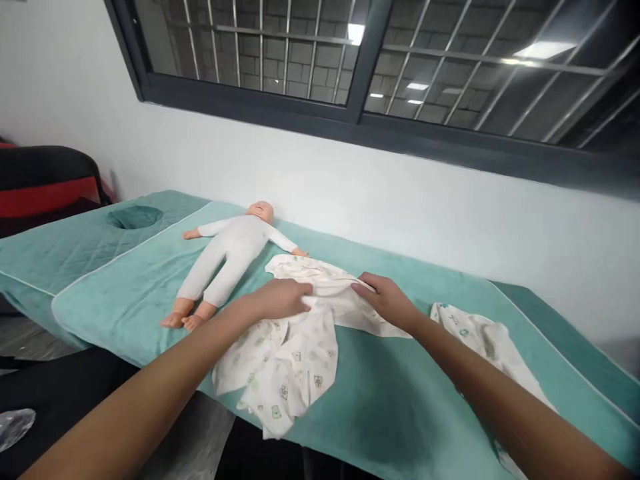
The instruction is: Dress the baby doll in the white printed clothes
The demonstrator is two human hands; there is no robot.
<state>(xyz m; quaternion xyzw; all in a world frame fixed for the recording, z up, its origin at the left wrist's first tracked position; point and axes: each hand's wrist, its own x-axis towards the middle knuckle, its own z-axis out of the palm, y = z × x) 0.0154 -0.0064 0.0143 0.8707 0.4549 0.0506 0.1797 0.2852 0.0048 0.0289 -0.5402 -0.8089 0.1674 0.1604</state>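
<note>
A white baby garment with small printed figures lies bunched on the green bed cover, its lower part hanging toward the front edge. My left hand pinches its cloth near the middle. With fingers closed, my right hand grips the same garment's cloth farther right. Part of the fabric stretches between both hands and out toward the doll. On its back behind my left hand lies a baby doll in a white bodysuit, arms spread, one hand close to the cloth. The garment's exact cut is hidden by folds.
A second printed white garment lies at the right, partly behind my right forearm. The green-covered massage bed has a face hole at its left end. A white wall and barred window stand behind; a red-black chair is at left.
</note>
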